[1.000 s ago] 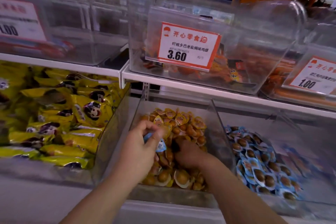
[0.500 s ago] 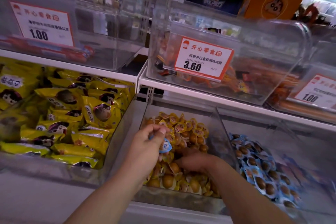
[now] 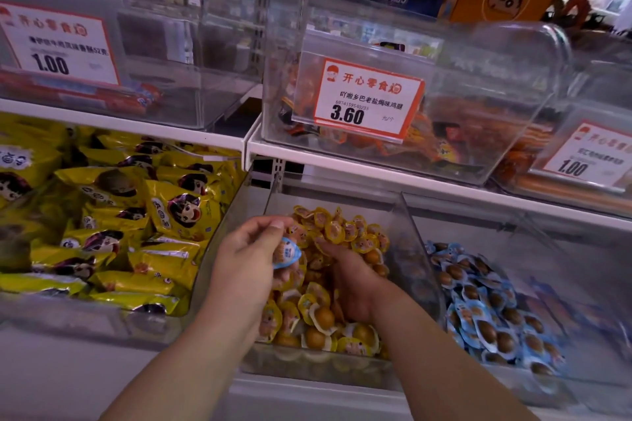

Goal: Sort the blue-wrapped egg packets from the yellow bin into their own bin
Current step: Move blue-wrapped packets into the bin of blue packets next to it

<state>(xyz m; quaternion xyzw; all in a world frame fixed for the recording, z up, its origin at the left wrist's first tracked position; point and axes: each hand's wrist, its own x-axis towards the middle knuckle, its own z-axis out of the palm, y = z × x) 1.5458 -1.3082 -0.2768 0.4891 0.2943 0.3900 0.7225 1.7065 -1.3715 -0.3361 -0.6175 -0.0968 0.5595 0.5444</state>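
Note:
A clear bin [image 3: 408, 215] on the lower shelf holds a heap of yellow-wrapped egg packets [image 3: 342, 232]. My left hand [image 3: 246, 260] hovers over its left side and holds a blue-wrapped egg packet [image 3: 289, 251] in its fingers. My right hand [image 3: 349, 280] is sunk palm-down into the yellow heap, its fingertips hidden among the packets. The neighbouring clear bin [image 3: 598, 328] to the right is filled with blue-wrapped egg packets [image 3: 478, 304].
Large yellow snack bags [image 3: 113, 215] fill the bin to the left. The white upper shelf [image 3: 376, 167] overhangs the egg bins and carries clear bins with price tags [image 3: 367, 99]. A clear divider wall stands between the two egg bins.
My left hand has kept its hold on the blue packet and lifted slightly. My right hand has stayed dug into the yellow packets. The camera has tilted upward.

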